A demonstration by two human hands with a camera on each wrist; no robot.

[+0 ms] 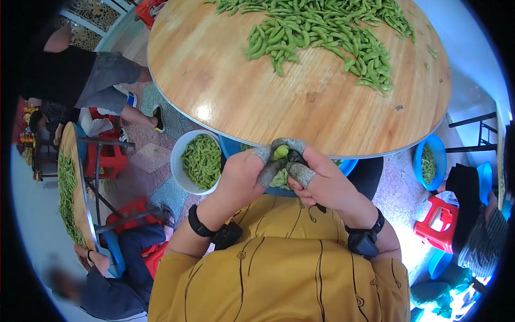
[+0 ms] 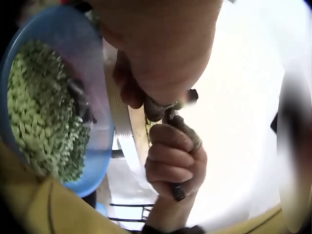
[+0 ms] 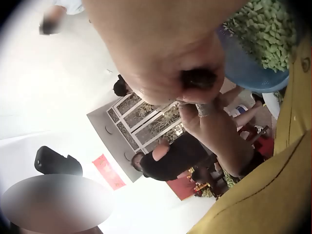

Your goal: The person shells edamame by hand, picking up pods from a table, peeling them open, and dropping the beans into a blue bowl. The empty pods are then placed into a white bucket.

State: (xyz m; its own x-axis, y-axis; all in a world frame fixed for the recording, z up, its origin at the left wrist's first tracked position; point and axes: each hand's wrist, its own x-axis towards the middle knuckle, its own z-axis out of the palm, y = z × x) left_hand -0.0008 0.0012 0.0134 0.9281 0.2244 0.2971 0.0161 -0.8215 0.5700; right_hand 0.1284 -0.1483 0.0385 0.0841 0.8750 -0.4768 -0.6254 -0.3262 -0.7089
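Observation:
Just off the table's near edge, my two hands meet in the head view, with grey tape wrapped round thumbs and fingers. A plump green soybean pod is pinched in the left hand. Against it works the right hand, its fingers curled round a black-handled tool; the tool's working end is hidden between the hands. Below them, a blue basin holds a heap of pale green shelled beans. A pile of green pods covers the far part of the round wooden table.
Left of the hands stands a white bucket full of pods. Another blue basin and a red stool are at right. At left, people sit or stand around a second table with pods on it.

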